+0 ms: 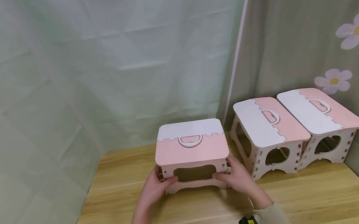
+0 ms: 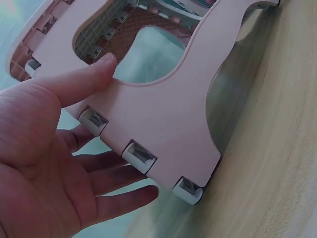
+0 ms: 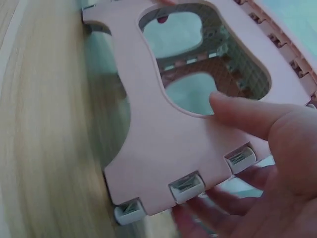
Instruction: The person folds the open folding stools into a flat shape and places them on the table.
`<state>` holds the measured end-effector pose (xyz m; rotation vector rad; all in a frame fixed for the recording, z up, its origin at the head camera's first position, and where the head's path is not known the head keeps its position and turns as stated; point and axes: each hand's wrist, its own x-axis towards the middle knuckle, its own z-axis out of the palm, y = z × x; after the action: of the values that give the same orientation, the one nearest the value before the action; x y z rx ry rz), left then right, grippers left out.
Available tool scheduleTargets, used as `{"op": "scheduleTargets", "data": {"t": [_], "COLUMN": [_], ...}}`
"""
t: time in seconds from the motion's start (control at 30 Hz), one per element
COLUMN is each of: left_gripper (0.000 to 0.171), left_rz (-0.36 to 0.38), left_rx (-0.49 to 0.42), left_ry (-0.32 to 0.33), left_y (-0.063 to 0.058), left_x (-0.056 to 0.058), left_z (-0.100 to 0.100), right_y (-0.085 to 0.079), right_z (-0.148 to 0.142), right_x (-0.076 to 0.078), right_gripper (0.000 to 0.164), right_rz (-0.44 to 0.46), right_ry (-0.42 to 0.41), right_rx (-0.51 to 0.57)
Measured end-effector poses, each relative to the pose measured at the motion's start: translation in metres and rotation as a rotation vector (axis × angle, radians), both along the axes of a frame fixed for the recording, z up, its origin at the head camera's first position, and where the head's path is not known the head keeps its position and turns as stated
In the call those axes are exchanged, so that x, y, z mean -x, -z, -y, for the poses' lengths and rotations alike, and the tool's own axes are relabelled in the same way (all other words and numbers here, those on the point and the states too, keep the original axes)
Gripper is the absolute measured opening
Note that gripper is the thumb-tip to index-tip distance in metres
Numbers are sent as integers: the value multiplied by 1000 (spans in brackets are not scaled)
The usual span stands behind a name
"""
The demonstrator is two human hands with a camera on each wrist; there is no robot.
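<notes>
A pink and white folding step stool (image 1: 192,152) stands unfolded on the wooden table, its pink half and white D-shaped handle toward me. My left hand (image 1: 155,186) grips its left side, with the thumb (image 2: 94,79) on the pink front panel by the cut-out and the fingers behind the hinged edge. On the other side my right hand (image 1: 237,176) holds the matching edge, thumb (image 3: 242,111) at the rim of the cut-out. The fingers of both hands are partly hidden behind the panel in the wrist views.
Two more pink and white folding stools, a nearer one (image 1: 270,120) and a farther one (image 1: 320,110), stand side by side at the right. Pale green cloth (image 1: 158,54) hangs behind the table (image 1: 117,207), and a flower-printed curtain (image 1: 291,29) borders its right.
</notes>
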<state>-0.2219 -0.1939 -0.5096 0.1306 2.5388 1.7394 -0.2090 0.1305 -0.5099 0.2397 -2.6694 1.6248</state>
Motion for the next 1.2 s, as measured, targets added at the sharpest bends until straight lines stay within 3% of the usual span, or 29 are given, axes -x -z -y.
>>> {"op": "scheduleTargets", "data": {"t": [0.17, 0.43, 0.5, 0.73, 1.2], "left_gripper": [84, 102, 100, 65, 51], "left_rz": [1, -45, -46, -49, -47], "left_rx": [-20, 36, 70, 188, 164], "left_ry": [49, 49, 32, 2, 6], "left_y": [1, 10, 11, 12, 14], "left_x": [-2, 0, 0, 0, 2], "left_z": [1, -2, -3, -5, -5], "right_y": [8, 17, 19, 25, 30], "right_z": [-3, -7, -7, -10, -12], "right_x": [2, 3, 4, 6, 10], "right_gripper": [91, 79, 76, 72, 71], "right_rz": [65, 97, 101, 116, 90], "right_ry": [-17, -25, -23, -27, -27], "right_rx": [-69, -140, -141, -138, -169]}}
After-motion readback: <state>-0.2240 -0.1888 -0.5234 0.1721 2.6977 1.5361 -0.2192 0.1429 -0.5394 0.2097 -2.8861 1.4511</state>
